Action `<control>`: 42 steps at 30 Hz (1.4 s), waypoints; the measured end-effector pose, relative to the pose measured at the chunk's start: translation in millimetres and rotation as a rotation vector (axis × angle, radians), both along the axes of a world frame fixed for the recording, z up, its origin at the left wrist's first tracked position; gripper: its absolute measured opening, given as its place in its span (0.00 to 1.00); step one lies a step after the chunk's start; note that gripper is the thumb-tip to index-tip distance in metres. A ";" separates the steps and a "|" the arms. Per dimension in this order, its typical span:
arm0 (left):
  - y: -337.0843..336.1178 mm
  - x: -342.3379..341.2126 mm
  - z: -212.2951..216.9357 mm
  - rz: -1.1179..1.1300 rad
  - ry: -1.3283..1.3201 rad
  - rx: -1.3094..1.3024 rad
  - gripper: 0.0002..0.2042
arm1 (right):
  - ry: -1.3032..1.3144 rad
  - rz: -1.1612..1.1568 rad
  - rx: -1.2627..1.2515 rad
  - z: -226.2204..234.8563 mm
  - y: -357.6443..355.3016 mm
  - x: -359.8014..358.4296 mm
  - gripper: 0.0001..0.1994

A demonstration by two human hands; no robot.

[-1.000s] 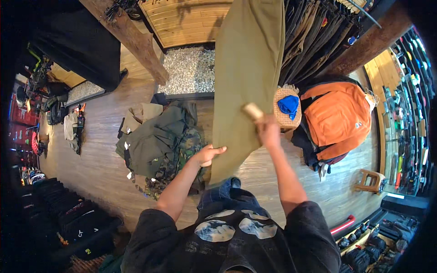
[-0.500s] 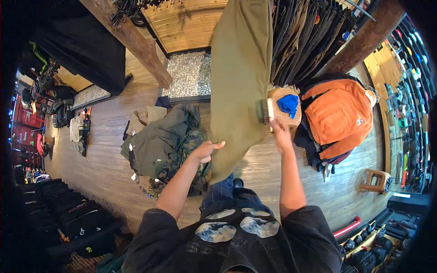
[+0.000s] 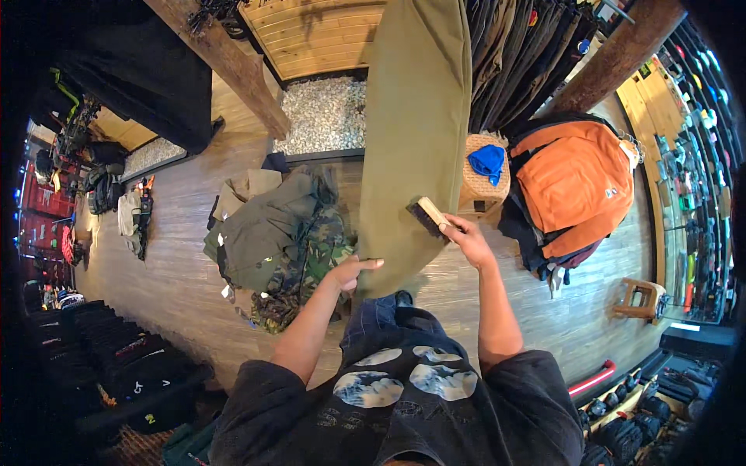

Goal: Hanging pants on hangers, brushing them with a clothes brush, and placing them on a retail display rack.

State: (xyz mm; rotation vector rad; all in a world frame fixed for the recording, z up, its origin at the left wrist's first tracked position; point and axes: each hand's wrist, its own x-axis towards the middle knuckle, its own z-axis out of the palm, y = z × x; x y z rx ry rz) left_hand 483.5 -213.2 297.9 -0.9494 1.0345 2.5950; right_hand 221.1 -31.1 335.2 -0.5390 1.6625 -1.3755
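Right hand point(image 3: 466, 239) closed on brush point(image 3: 435, 211), over trousers point(image 3: 412, 140).
Left hand point(image 3: 350, 273) pinches their left edge low down, thumb on top, probably for tension. Trousers extend ahead of the body, likely for two-handed reach. Bristle contact: can't tell.

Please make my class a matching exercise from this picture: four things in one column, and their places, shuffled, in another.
Things
1. Wooden brush with dark bristles
2. Crumpled blue cloth
3. Orange long-sleeved garment
4. Long olive-green cloth garment

Places
A. Spread on top of a heap of dark clothes
B. Stretched in front of the person, the left hand at its left edge
C. In the right hand
D. On a tan woven-topped stool

Pairs: 1-C, 2-D, 3-A, 4-B
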 end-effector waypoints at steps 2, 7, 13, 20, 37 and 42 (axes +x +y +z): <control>12.6 -1.6 3.5 -0.046 0.011 -0.032 0.26 | 0.071 -0.049 0.066 -1.4 14.8 6.1 0.25; 30.0 8.2 -12.0 0.022 0.103 0.133 0.26 | 1.302 -0.266 0.164 21.7 19.7 52.3 0.17; 30.8 14.8 8.6 0.037 -0.038 -0.087 0.26 | 1.007 0.080 -0.243 31.1 -14.7 129.0 0.13; 24.7 26.5 9.9 -0.004 0.070 0.072 0.25 | 0.971 -0.302 -0.153 -35.1 -13.8 57.5 0.08; -12.9 72.2 19.2 0.105 0.089 0.118 0.22 | -1.148 -0.227 -0.665 -59.3 -7.5 108.5 0.16; -15.3 73.8 16.6 0.178 0.105 0.084 0.26 | -0.874 -0.264 -0.474 -66.1 19.0 92.3 0.15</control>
